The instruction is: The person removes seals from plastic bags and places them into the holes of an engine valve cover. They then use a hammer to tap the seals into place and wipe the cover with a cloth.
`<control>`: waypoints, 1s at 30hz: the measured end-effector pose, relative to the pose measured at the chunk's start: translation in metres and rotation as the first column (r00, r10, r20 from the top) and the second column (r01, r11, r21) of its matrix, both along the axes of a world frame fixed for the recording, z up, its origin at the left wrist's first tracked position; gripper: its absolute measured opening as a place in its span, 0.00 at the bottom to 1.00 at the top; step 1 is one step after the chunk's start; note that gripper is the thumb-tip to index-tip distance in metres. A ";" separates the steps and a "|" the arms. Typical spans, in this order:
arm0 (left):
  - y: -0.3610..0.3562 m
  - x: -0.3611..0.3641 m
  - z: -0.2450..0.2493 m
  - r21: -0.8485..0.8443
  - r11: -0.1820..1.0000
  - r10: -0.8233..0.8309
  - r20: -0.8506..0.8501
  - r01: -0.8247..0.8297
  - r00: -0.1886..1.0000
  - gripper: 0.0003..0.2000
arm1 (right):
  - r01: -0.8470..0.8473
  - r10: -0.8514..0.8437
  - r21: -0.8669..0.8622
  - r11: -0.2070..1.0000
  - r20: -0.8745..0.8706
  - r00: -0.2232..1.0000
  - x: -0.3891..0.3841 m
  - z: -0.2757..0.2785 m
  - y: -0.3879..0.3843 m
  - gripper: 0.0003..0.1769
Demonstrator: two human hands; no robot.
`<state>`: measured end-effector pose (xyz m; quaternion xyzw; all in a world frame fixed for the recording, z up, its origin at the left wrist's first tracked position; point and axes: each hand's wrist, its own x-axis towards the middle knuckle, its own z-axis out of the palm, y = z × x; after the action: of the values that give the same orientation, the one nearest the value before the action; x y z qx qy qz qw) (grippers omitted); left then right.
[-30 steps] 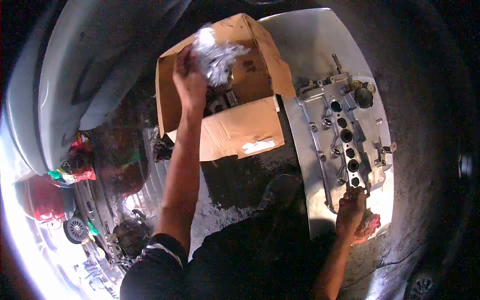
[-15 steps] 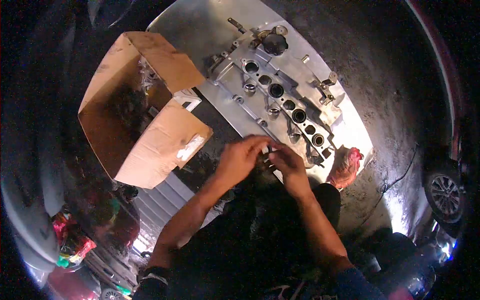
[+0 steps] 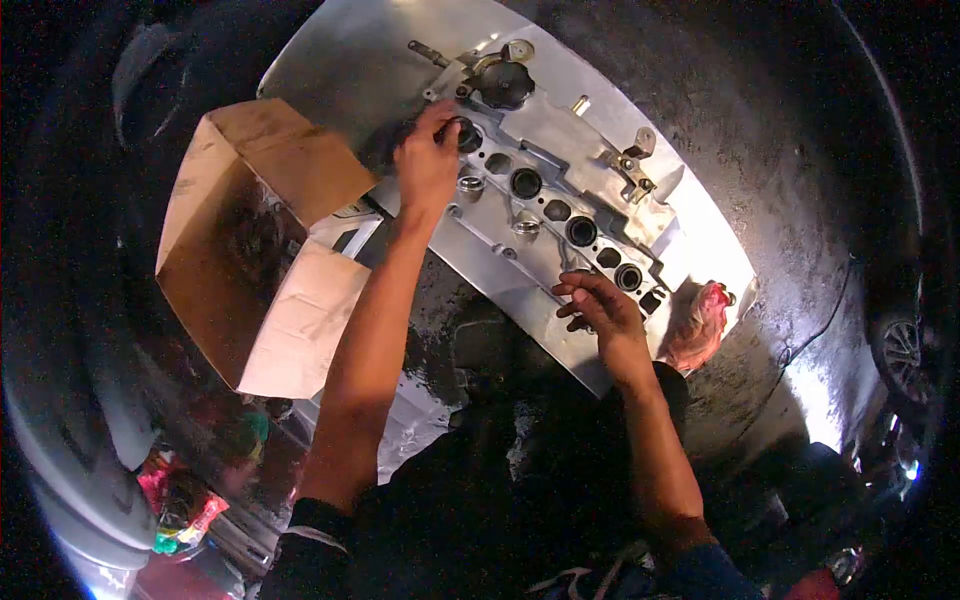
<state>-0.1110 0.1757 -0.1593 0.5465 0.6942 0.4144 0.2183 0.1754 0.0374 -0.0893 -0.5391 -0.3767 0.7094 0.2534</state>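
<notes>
A silver engine valve cover (image 3: 560,130) lies on a broad pale metal panel (image 3: 330,70), with a black oil filler cap (image 3: 505,86) at its far end. Along its middle runs a row of ports, several lined with black rubber rings (image 3: 525,183). My left hand (image 3: 430,165) reaches to the port farthest up the row, thumb and fingers closed on a black rubber ring (image 3: 466,135) right at the opening. Above the near end of the cover, my right hand (image 3: 610,315) hovers with its fingers apart, holding nothing visible.
Left of the panel stands an open cardboard box (image 3: 210,260) with dark contents. A crumpled reddish rag (image 3: 700,330) sits at the panel's near right corner. A cable (image 3: 815,335) crosses the dirty floor, and a car wheel (image 3: 900,345) shows at far right.
Both hands were together at the panel's near edge. The left has moved up and away to the far port, while the right has opened and shifted slightly right. The whole view has shifted a little.
</notes>
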 end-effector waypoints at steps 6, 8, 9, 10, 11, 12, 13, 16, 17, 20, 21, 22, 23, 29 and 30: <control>-0.015 0.014 -0.004 0.116 0.977 -0.140 -0.298 0.181 0.944 0.24 | 0.013 -0.014 -0.039 0.999 -0.011 1.000 0.010 -0.015 0.006 0.18; -0.026 0.019 -0.004 0.092 0.967 -0.209 -0.261 0.239 0.942 0.27 | 0.018 -0.018 -0.062 0.998 0.001 1.000 0.010 -0.016 0.008 0.18; -0.030 0.022 -0.002 0.081 0.960 -0.241 -0.241 0.267 0.940 0.28 | 0.017 -0.017 -0.066 0.998 0.001 1.000 0.010 -0.017 0.008 0.18; -0.031 0.024 0.000 0.108 0.970 -0.185 -0.255 0.218 0.949 0.28 | 0.016 -0.017 -0.069 0.998 -0.001 1.000 0.011 -0.018 0.008 0.18; -0.032 0.027 0.002 0.135 0.976 -0.129 -0.268 0.170 0.955 0.29 | 0.015 -0.016 -0.072 0.997 -0.002 1.000 0.011 -0.019 0.007 0.18; -0.033 0.027 0.001 0.163 0.979 -0.072 -0.280 0.122 0.957 0.29 | 0.014 -0.014 -0.078 0.997 0.001 1.000 0.012 -0.021 0.007 0.19; -0.032 0.023 0.000 0.141 0.982 -0.071 -0.329 0.123 0.942 0.29 | 0.012 -0.011 -0.084 0.996 0.004 1.000 0.014 -0.024 0.006 0.19; -0.022 0.010 -0.003 0.077 0.990 -0.075 -0.439 0.120 0.895 0.26 | 0.015 -0.015 -0.092 0.996 -0.002 1.000 0.015 -0.029 0.006 0.20; -0.020 0.008 -0.005 0.051 0.992 -0.080 -0.454 0.115 0.887 0.24 | 0.014 -0.015 -0.095 0.995 -0.007 1.000 0.014 -0.030 0.006 0.20; -0.017 0.008 -0.005 0.000 0.997 -0.072 -0.400 0.078 0.914 0.18 | 0.010 -0.013 -0.101 0.995 -0.028 1.000 0.016 -0.034 0.005 0.20; -0.016 0.008 -0.006 -0.013 0.998 -0.064 -0.364 0.064 0.929 0.17 | 0.007 -0.010 -0.100 0.995 -0.030 0.999 0.016 -0.034 0.005 0.20; -0.015 0.007 -0.006 -0.028 0.997 -0.079 -0.323 0.074 0.943 0.16 | 0.006 -0.009 -0.098 0.995 -0.032 0.999 0.016 -0.034 0.005 0.19; -0.015 0.006 -0.006 -0.043 0.995 -0.094 -0.281 0.085 0.955 0.14 | 0.006 -0.009 -0.097 0.995 -0.033 0.999 0.016 -0.033 0.006 0.19; -0.018 0.011 -0.007 -0.046 0.995 -0.098 -0.347 0.088 0.933 0.13 | -0.004 0.002 -0.105 0.994 -0.015 1.000 0.019 -0.034 0.005 0.19; -0.017 0.012 -0.007 -0.021 0.996 -0.093 -0.380 0.091 0.921 0.13 | -0.005 0.003 -0.103 0.995 -0.020 1.000 0.019 -0.034 0.005 0.19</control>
<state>-0.0993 0.1583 -0.1662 0.6481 0.6976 0.2888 0.0998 0.1944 0.0423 -0.1231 -0.5437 -0.3382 0.7336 0.2276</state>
